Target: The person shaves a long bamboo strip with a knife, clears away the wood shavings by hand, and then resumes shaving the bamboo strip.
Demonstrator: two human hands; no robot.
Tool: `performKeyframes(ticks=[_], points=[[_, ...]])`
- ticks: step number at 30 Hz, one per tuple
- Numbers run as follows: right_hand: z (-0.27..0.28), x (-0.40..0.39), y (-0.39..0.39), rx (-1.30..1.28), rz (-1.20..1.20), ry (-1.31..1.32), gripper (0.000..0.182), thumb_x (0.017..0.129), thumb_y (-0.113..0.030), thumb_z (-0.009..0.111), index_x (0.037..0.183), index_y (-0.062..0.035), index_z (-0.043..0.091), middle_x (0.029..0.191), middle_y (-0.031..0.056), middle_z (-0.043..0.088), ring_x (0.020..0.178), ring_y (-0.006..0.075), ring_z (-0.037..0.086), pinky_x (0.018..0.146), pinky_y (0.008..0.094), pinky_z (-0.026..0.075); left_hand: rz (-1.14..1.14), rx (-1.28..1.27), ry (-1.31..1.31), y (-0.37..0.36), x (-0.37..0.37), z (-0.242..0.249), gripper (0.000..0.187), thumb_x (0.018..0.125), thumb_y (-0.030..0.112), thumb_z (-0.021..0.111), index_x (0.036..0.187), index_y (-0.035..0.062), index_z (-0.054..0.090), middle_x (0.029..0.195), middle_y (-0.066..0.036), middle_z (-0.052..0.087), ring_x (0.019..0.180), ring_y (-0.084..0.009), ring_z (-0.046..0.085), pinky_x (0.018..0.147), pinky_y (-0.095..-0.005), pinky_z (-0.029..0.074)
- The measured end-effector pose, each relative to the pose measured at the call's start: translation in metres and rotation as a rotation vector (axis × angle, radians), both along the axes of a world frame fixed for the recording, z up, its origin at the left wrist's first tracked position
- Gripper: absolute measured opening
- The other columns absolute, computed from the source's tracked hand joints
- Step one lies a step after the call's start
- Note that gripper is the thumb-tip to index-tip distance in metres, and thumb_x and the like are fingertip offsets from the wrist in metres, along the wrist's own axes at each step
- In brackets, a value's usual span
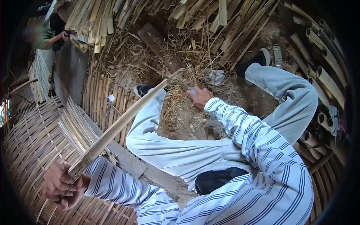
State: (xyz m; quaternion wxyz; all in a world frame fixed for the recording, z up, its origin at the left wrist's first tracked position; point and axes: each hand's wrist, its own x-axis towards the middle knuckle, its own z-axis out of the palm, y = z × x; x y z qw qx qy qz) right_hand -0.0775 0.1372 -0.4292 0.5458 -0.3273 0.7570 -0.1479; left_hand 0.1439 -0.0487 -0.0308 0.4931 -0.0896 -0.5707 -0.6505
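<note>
My left hand [64, 186] is at the lower left, its fingers wrapped round one end of a long split bamboo strip [123, 122]. The strip slants up and to the right across my left leg, and its narrow far end is near my right hand [200, 98]. That hand is closed over the ground between my legs. A small bluish-grey bit shows at its thumb and fingers; what it belongs to cannot be made out. Straw-like bamboo shavings [180, 99] lie on the ground around it.
Split bamboo pieces [99, 18] are piled at the top. Bamboo poles [326, 80] lie along the right side. At the left is a woven bamboo panel [33, 150]. Crumpled plastic [215, 77] rests beyond my right hand. Another person [43, 35] is at the upper left.
</note>
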Motion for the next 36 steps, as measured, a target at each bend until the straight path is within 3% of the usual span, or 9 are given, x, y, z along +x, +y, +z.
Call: performKeyframes(ticks=[4,12,13,17,21,25,29,32,36], points=[[-0.059,-0.001,0.005,0.071,-0.132,0.209,0.060,0.090,-0.057,0.032,0.122,-0.0090,0.047,0.114,0.0259,0.055,0.109,0.0429,0.051,0.095,0.0498,0.038,0.155,-0.001,-0.015,0.011,0.012,-0.003,0.023,0.061,0.008,0.053,0.048,0.0130,0.035,0.033,0.006,0.037,0.025,0.0000,0.032,0.028,-0.0140,0.024],[-0.033,-0.009,0.019,0.074,0.013,0.117,0.063,0.091,-0.056,0.031,0.124,-0.0042,0.044,0.112,0.0284,0.054,0.105,0.0461,0.051,0.092,0.0508,0.039,0.272,0.006,0.159,0.029,0.000,-0.008,0.025,0.061,0.007,0.052,0.046,0.0151,0.033,0.031,0.005,0.033,0.024,-0.0010,0.029,0.028,-0.0139,0.023],[-0.043,-0.003,0.030,0.108,-0.001,0.108,0.063,0.090,-0.056,0.031,0.124,-0.0050,0.043,0.113,0.0278,0.054,0.106,0.0455,0.051,0.093,0.0507,0.039,0.056,0.062,0.028,0.029,-0.001,-0.006,0.027,0.061,0.007,0.052,0.046,0.0151,0.032,0.031,0.005,0.033,0.024,-0.0014,0.028,0.028,-0.0146,0.021],[-0.051,-0.028,0.023,0.162,-0.011,0.142,0.062,0.090,-0.057,0.032,0.128,-0.0095,0.043,0.117,0.0281,0.053,0.108,0.0425,0.052,0.094,0.0516,0.038,0.071,0.027,-0.036,0.025,0.012,-0.002,0.023,0.061,0.006,0.050,0.049,0.0149,0.033,0.031,0.007,0.032,0.024,-0.0015,0.028,0.028,-0.0158,0.022],[-0.040,-0.001,0.039,-0.088,-0.072,0.155,0.054,0.090,-0.055,0.036,0.118,-0.0105,0.047,0.093,0.0316,0.059,0.092,0.0479,0.057,0.083,0.0531,0.045,0.104,0.079,-0.017,0.017,0.008,-0.001,0.024,0.061,0.004,0.048,0.050,0.0153,0.030,0.031,0.005,0.033,0.025,-0.0029,0.027,0.029,-0.0180,0.020],[0.018,0.007,0.027,0.053,-0.011,-0.028,0.059,0.089,-0.057,0.036,0.121,-0.0082,0.045,0.106,0.0318,0.056,0.102,0.0462,0.054,0.090,0.0530,0.041,0.357,-0.029,-0.129,0.018,-0.009,-0.002,0.022,0.061,0.001,0.050,0.055,0.0134,0.033,0.037,0.004,0.030,0.033,-0.0048,0.023,0.035,-0.0196,0.021],[-0.078,0.013,0.053,0.159,-0.129,0.107,0.065,0.090,-0.056,0.034,0.128,-0.0047,0.042,0.127,0.0289,0.044,0.117,0.0429,0.044,0.098,0.0480,0.036,0.710,-0.239,-0.229,0.021,-0.008,-0.007,0.019,0.063,0.007,0.046,0.056,0.0143,0.029,0.044,0.004,0.019,0.038,-0.0079,0.016,0.040,-0.0253,0.018],[-0.055,-0.001,0.045,0.138,-0.163,0.060,0.063,0.089,-0.058,0.032,0.126,-0.0074,0.045,0.125,0.0276,0.046,0.117,0.0427,0.045,0.100,0.0479,0.034,0.851,-0.243,-0.272,0.029,-0.018,-0.008,0.018,0.063,0.007,0.044,0.057,0.0148,0.028,0.045,0.004,0.019,0.038,-0.0082,0.015,0.040,-0.0255,0.019],[-0.014,0.005,0.031,0.081,-0.018,-0.038,0.061,0.089,-0.058,0.031,0.124,-0.0100,0.046,0.123,0.0282,0.047,0.115,0.0431,0.046,0.099,0.0483,0.035,0.669,-0.015,-0.163,0.012,0.018,-0.011,0.020,0.066,0.009,0.046,0.058,0.0147,0.028,0.045,0.004,0.021,0.039,-0.0072,0.018,0.041,-0.0242,0.018]])
